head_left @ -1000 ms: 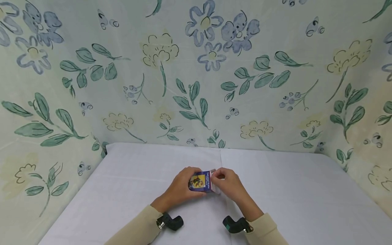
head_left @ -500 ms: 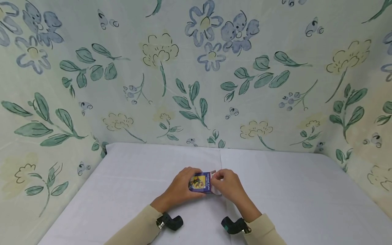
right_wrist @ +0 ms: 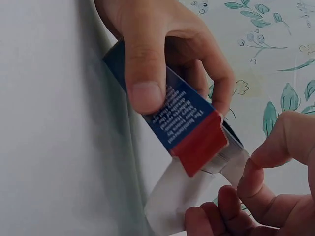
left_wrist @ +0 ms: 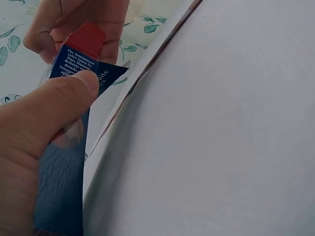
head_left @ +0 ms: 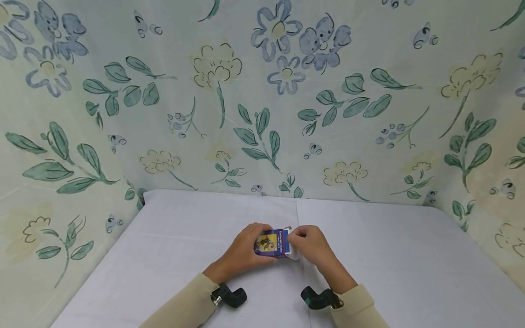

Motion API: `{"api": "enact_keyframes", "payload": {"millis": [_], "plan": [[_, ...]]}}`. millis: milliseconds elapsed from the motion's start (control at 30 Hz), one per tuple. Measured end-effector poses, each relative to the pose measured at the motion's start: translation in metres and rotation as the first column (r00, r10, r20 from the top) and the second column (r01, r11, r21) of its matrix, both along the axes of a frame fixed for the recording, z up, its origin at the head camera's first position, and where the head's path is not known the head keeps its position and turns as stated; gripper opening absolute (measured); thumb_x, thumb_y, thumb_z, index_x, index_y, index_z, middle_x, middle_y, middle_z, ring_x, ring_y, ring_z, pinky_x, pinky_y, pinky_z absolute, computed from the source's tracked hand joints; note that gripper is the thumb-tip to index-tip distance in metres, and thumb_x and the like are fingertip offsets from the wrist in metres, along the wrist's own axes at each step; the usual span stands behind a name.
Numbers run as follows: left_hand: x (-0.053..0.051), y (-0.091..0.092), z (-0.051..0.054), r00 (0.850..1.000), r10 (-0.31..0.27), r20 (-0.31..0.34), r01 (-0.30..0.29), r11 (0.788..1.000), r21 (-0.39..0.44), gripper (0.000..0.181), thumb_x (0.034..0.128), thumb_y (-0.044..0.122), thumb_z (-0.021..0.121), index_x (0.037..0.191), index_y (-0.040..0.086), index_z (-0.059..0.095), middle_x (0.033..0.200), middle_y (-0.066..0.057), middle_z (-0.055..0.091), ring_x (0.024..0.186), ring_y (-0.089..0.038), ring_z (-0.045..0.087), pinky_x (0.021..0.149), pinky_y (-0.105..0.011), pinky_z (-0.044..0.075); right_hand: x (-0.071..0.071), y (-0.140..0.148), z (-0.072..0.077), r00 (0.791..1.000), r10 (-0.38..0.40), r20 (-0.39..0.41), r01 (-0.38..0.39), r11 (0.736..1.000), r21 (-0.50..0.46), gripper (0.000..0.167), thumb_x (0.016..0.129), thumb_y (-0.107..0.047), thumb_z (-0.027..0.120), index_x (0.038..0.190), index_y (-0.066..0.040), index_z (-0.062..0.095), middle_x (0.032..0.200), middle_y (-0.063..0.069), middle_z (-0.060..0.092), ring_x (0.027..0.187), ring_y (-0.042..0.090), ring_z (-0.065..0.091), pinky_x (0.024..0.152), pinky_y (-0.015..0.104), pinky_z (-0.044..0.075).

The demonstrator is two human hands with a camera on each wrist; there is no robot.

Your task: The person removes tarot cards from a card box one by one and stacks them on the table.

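Observation:
A small blue card box (head_left: 268, 243), with a yellow picture and the words "Universal Waite" on its front, lies in my left hand (head_left: 242, 253). In the left wrist view the left thumb presses along the narrow printed side of the box (left_wrist: 61, 182). Its end is open, with a red tab (right_wrist: 202, 147) and a white flap (right_wrist: 174, 196) folded out. At that end my right hand (head_left: 315, 248) pinches a thin pale piece (right_wrist: 234, 172); whether this is a flap or part of the contents, I cannot tell. A blue strip with a white edge (head_left: 287, 241) shows between box and right fingertips.
White cloth (head_left: 172, 241) covers the table, with a crease running from front to back near the middle. Floral fabric (head_left: 246, 91) hangs behind and at both sides. Each sleeved wrist carries a black camera (head_left: 234, 297).
My right hand has shifted slightly to the right relative to the box, and a blue strip with a white edge now shows at the open end. The left hand keeps its grip.

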State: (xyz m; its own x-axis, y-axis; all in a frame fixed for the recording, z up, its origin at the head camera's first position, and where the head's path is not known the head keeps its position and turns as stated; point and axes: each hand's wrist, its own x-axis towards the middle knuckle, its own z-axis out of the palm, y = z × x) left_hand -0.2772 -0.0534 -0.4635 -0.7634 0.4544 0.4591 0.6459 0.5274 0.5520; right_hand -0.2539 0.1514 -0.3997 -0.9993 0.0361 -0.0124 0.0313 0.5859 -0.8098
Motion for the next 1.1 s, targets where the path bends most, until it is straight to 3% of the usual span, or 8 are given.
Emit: {"api": "enact_keyframes", "payload": {"millis": [233, 367, 500, 867, 1100], "plan": [[0.001, 0.000, 0.000, 0.999, 0.022, 0.033, -0.022, 0.999, 0.028, 0.078, 0.0720, 0.054, 0.079, 0.133, 0.016, 0.049, 0.125, 0.006, 0.054, 0.105, -0.006, 0.049, 0.093, -0.032, 0.046, -0.005, 0.008, 0.003, 0.999, 0.039, 0.033, -0.037, 0.997, -0.061, 0.021, 0.092, -0.028, 0.061, 0.089, -0.007, 0.064, 0.086, 0.005, 0.061, 0.081, 0.019, 0.055, 0.067, 0.029, 0.046], [0.000, 0.000, -0.002, 0.998, 0.032, 0.053, -0.034, 0.999, 0.043, 0.078, 0.0727, 0.058, 0.076, 0.133, 0.017, 0.049, 0.125, 0.007, 0.054, 0.106, -0.006, 0.049, 0.093, -0.033, 0.045, -0.005, 0.011, 0.001, 0.994, 0.106, 0.038, -0.102, 0.991, -0.092, 0.029, 0.088, -0.037, 0.068, 0.094, -0.009, 0.063, 0.091, 0.004, 0.062, 0.084, 0.019, 0.056, 0.070, 0.029, 0.047], [0.000, 0.000, -0.003, 0.998, 0.037, 0.046, -0.040, 0.998, 0.054, 0.077, 0.0725, 0.058, 0.077, 0.132, 0.018, 0.049, 0.123, 0.007, 0.055, 0.105, -0.006, 0.049, 0.093, -0.033, 0.045, -0.005, 0.012, -0.001, 0.986, 0.162, 0.026, -0.160, 0.984, -0.077, 0.024, 0.086, -0.031, 0.072, 0.092, -0.009, 0.066, 0.089, 0.002, 0.063, 0.083, 0.018, 0.053, 0.068, 0.029, 0.046], [0.001, 0.002, 0.000, 0.997, 0.073, 0.040, -0.075, 0.996, 0.042, 0.077, 0.0726, 0.053, 0.079, 0.133, 0.015, 0.049, 0.124, 0.006, 0.055, 0.106, -0.006, 0.049, 0.093, -0.033, 0.045, -0.006, 0.015, 0.003, 0.993, 0.107, 0.058, -0.106, 0.994, -0.010, 0.020, 0.087, -0.029, 0.071, 0.092, -0.010, 0.075, 0.092, 0.001, 0.067, 0.088, 0.019, 0.054, 0.075, 0.033, 0.051], [0.000, 0.002, -0.001, 0.996, 0.084, 0.038, -0.086, 0.995, 0.045, 0.080, 0.0730, 0.058, 0.076, 0.134, 0.013, 0.049, 0.125, 0.006, 0.055, 0.107, -0.007, 0.049, 0.093, -0.033, 0.046, -0.004, 0.024, 0.009, 0.994, 0.083, 0.073, -0.081, 0.996, -0.031, 0.024, 0.089, -0.031, 0.068, 0.095, -0.009, 0.075, 0.096, 0.001, 0.069, 0.091, 0.018, 0.058, 0.088, 0.046, 0.049]]}}
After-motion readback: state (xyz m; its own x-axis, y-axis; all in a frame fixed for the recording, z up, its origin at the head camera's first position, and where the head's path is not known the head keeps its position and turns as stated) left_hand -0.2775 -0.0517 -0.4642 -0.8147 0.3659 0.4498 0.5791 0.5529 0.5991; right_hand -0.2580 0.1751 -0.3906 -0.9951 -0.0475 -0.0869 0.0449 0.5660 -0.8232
